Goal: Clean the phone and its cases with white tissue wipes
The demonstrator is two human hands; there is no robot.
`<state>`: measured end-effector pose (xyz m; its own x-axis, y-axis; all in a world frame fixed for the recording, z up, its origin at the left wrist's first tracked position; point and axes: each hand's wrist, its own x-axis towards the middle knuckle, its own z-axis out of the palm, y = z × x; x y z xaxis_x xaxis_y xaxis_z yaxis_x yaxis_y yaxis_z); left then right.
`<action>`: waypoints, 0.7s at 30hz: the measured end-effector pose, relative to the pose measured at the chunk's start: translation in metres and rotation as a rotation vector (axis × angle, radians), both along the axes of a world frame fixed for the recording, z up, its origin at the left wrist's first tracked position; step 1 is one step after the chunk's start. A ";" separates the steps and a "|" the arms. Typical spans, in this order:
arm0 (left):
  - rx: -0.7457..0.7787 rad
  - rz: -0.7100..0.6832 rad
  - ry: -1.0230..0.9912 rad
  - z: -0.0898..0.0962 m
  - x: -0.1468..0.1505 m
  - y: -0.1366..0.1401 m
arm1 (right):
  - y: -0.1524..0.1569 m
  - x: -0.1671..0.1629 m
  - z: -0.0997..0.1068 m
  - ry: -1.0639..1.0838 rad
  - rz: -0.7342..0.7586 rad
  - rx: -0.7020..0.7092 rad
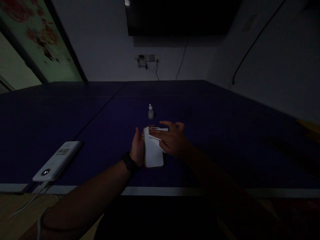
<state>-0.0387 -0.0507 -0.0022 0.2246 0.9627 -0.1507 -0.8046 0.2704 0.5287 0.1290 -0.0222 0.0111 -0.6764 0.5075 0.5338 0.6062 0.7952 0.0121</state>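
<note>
I see the left forearm (92,190) slanting in from the lower left, its hand (138,150) cupped, thumb (136,134) pointing up and away from me, other fingers mostly hidden. From the lower right, my shadowed right forearm (212,173) brings the right hand (175,141) close beside it, back uppermost, fingers reaching leftward.

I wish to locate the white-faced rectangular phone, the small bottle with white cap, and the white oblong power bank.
White-faced rectangular phone (153,152), head view: middle of its white face.
Small bottle with white cap (150,114), head view: its body, below the cap.
White oblong power bank (57,161), head view: its top face.
</note>
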 end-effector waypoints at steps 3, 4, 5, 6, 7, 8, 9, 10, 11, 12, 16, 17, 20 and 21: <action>-0.013 -0.023 -0.035 -0.003 -0.001 -0.001 | -0.006 -0.006 -0.001 -0.016 0.009 -0.013; -0.033 -0.036 -0.035 -0.003 -0.001 -0.001 | -0.007 -0.008 -0.001 -0.032 0.047 -0.024; -0.051 -0.045 -0.027 -0.003 -0.002 -0.002 | -0.009 -0.009 -0.001 -0.043 0.085 -0.037; -0.061 -0.043 -0.014 -0.003 -0.002 -0.003 | -0.009 -0.009 -0.001 -0.045 0.112 -0.049; -0.064 -0.031 -0.002 -0.002 -0.003 -0.004 | -0.009 -0.008 -0.002 -0.034 0.123 -0.060; -0.061 -0.013 0.008 -0.001 -0.003 -0.004 | -0.009 -0.007 -0.002 -0.013 0.120 -0.067; -0.055 0.006 0.014 0.000 -0.003 -0.005 | -0.007 -0.004 -0.002 0.019 0.107 -0.070; -0.049 0.023 0.018 0.001 -0.003 -0.006 | -0.005 -0.002 -0.003 0.068 0.086 -0.070; -0.045 0.024 0.022 0.002 -0.002 -0.007 | -0.004 0.001 -0.003 0.136 0.058 -0.065; -0.039 0.007 0.028 0.003 -0.002 -0.008 | -0.002 0.004 -0.003 0.221 0.025 -0.057; 0.024 -0.126 0.025 0.001 -0.005 -0.010 | 0.000 0.011 0.000 0.547 -0.096 0.039; 0.032 -0.141 0.015 0.000 -0.006 -0.009 | -0.001 0.011 0.000 0.547 -0.092 0.067; -0.006 -0.100 -0.017 -0.003 -0.009 -0.006 | -0.009 0.005 -0.003 0.304 0.038 0.063; -0.031 -0.090 -0.027 -0.003 -0.010 -0.004 | -0.012 0.002 -0.006 0.184 0.103 0.032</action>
